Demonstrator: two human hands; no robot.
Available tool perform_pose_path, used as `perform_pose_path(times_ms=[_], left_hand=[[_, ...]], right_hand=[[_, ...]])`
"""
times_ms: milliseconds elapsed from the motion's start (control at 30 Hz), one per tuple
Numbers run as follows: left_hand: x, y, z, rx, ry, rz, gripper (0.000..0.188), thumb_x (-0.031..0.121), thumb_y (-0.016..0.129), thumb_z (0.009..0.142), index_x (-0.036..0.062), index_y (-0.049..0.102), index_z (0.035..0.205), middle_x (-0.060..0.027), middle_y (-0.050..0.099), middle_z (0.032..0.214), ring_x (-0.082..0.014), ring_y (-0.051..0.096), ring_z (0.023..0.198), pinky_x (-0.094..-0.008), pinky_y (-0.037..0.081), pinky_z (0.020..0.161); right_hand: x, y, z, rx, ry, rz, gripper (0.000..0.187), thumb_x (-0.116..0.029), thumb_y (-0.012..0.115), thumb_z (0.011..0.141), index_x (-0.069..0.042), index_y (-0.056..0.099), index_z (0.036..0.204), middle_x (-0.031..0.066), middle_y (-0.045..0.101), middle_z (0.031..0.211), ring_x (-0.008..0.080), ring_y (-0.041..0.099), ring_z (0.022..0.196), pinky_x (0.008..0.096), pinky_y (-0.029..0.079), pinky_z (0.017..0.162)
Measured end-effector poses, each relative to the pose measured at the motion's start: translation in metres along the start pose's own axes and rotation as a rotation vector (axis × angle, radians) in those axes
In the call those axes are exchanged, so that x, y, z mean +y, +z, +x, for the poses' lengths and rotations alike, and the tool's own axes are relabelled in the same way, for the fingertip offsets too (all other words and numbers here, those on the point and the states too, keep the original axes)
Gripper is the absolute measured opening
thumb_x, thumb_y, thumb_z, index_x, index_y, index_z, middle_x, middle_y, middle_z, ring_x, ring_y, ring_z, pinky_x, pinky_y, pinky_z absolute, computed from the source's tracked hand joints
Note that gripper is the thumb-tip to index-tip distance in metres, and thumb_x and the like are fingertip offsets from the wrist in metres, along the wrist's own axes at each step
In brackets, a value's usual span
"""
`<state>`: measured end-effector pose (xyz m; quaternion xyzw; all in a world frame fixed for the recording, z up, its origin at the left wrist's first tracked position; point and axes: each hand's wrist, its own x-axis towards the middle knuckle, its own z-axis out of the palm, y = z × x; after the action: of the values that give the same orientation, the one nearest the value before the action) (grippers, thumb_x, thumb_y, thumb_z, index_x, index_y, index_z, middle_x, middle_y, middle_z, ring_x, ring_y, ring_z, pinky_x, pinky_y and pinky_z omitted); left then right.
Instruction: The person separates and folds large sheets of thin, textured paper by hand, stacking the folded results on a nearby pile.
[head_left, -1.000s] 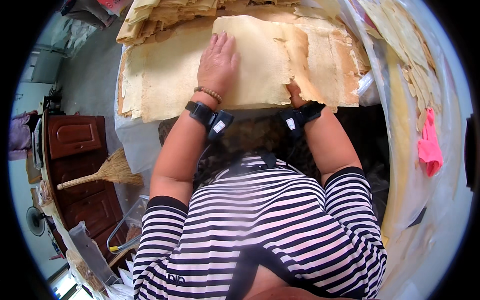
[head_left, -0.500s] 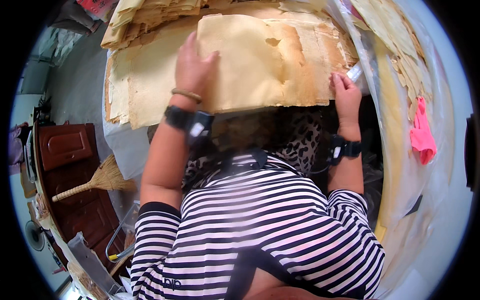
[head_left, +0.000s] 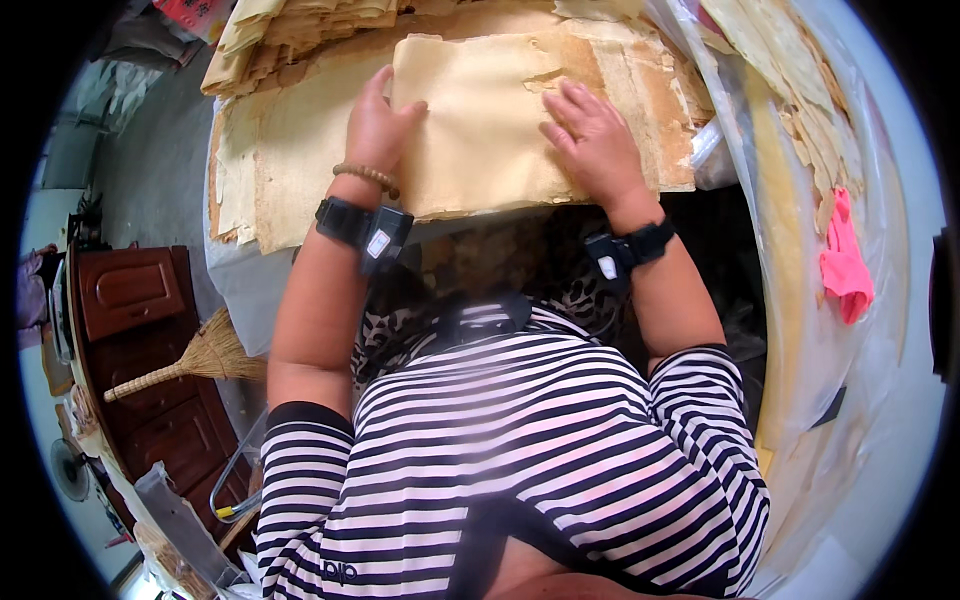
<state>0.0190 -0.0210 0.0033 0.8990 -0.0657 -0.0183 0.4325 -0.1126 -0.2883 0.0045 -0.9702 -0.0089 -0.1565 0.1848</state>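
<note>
From my distant place, I see at the far left a small fan (head_left: 68, 470), and next to it a dark red-brown cabinet (head_left: 140, 285) with panelled doors. A straw broom (head_left: 215, 357) is in front of the cabinet, its handle directed to the left. Further right, at the top, there is a thick heap of ragged yellow sheets (head_left: 290, 38); nearer to the person, a wide lower layer (head_left: 310, 140) of similar sheets lies flat. My left hand (head_left: 382, 125), with a beaded bracelet (head_left: 367, 176) at its wrist, is at the left edge of the top sheet (head_left: 470, 130); its thumb is well apart from the fingers and reaches over this edge. The top sheet, cream-coloured, lies upon the lower layer, between and under the hands, and it is torn near its upper right part. My right hand (head_left: 598, 145) is palm down over the right part of this sheet, just beside the tear, with the fingers a little spread; I cannot tell how firmly it presses. More to the right, transparent plastic film (head_left: 800, 380) hangs down, and at the right a bright pink cloth (head_left: 847, 265) is against it.
</note>
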Motion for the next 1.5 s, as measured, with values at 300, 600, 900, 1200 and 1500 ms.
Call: perform_pose_path(times_ms=[300,600,900,1200,1500], left_hand=[[0.005,0.005,0.080,-0.147,0.573,0.136,0.068,0.011,0.075,0.087,0.0097,0.046,0.149,-0.0131,0.062,0.138,-0.0241,0.060,0.126,-0.0359,0.048,0.105],[0.068,-0.002,-0.013,-0.526,0.894,0.386,0.071,0.010,0.073,0.083,0.0106,0.046,0.148,-0.0129,0.049,0.152,-0.0277,0.049,0.139,-0.0426,0.043,0.114],[0.001,-0.006,-0.121,-0.271,0.903,0.256,0.042,0.014,0.069,0.086,0.0135,0.068,0.127,-0.0080,0.065,0.135,-0.0261,0.056,0.133,-0.0401,0.043,0.110],[-0.016,-0.032,-0.079,-0.367,-0.084,-0.734,0.038,0.025,0.065,0.100,-0.0033,0.063,0.125,-0.0071,0.071,0.110,-0.0163,0.067,0.096,-0.0287,0.054,0.084],[-0.020,-0.023,-0.054,-0.477,-0.304,-0.759,0.038,0.020,0.068,0.097,-0.0054,0.062,0.125,-0.0094,0.069,0.114,-0.0159,0.066,0.099,-0.0293,0.055,0.084]], right_hand=[[0.052,-0.043,-0.124,0.115,0.873,0.759,0.036,-0.035,0.062,0.099,-0.001,0.072,0.105,0.0044,0.072,0.090,0.0106,0.066,0.078,0.0249,0.051,0.070],[0.012,-0.019,-0.119,-0.285,0.994,1.282,0.033,-0.037,0.067,0.097,-0.005,0.067,0.106,0.0027,0.070,0.089,0.0100,0.067,0.072,0.0192,0.048,0.057],[-0.082,-0.005,-0.097,-0.731,0.566,1.337,0.032,-0.025,0.068,0.097,-0.004,0.068,0.121,0.0053,0.074,0.103,0.0128,0.070,0.088,0.0245,0.054,0.079],[-0.077,-0.048,-0.053,-0.004,-0.173,0.719,0.022,-0.012,0.069,0.091,-0.010,0.076,0.112,0.0134,0.071,0.119,0.0287,0.066,0.114,0.0381,0.050,0.101],[-0.058,0.000,-0.008,-0.075,-0.369,-0.219,0.056,-0.055,0.057,0.094,-0.032,0.053,0.145,0.0042,0.039,0.159,0.0341,0.031,0.148,0.0572,0.020,0.120]])
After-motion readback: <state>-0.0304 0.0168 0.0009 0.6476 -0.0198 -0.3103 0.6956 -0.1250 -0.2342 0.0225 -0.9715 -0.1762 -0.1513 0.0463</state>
